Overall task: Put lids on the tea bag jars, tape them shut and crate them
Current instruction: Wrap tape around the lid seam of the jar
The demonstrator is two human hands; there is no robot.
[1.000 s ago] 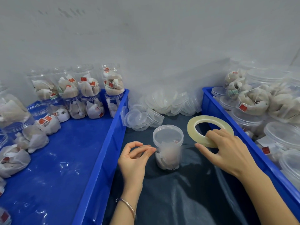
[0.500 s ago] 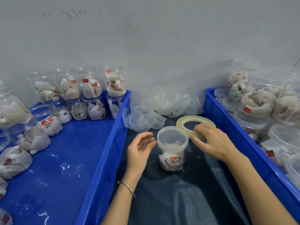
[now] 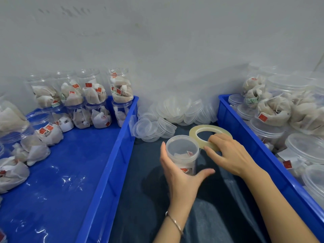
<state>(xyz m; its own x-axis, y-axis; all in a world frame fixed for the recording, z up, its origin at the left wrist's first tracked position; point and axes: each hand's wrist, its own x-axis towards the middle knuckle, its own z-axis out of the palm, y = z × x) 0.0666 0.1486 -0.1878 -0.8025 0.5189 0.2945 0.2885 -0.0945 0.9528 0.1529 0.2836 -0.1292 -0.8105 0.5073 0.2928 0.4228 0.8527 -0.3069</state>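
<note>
A clear lidded jar point(image 3: 182, 151) with tea bags inside stands upright on the dark sheet between two blue crates. My left hand point(image 3: 178, 174) grips its lower body, fingers behind and thumb in front. My right hand point(image 3: 228, 155) holds a yellowish roll of clear tape point(image 3: 208, 132) against the jar's right side, near the lid. The left blue crate point(image 3: 108, 172) holds sealed jars point(image 3: 94, 99) stacked at its far end. The right blue crate point(image 3: 245, 137) is full of jars point(image 3: 273, 109) of tea bags.
A heap of loose clear lids point(image 3: 166, 118) lies against the grey wall behind the jar. Loose jars and tea bags point(image 3: 33, 148) sit along the left crate's left side. The dark sheet point(image 3: 210, 216) runs toward me between the crates.
My left hand has closed round the jar, which it only hovered beside before. My right hand brought the tape roll leftward, up to the jar.
</note>
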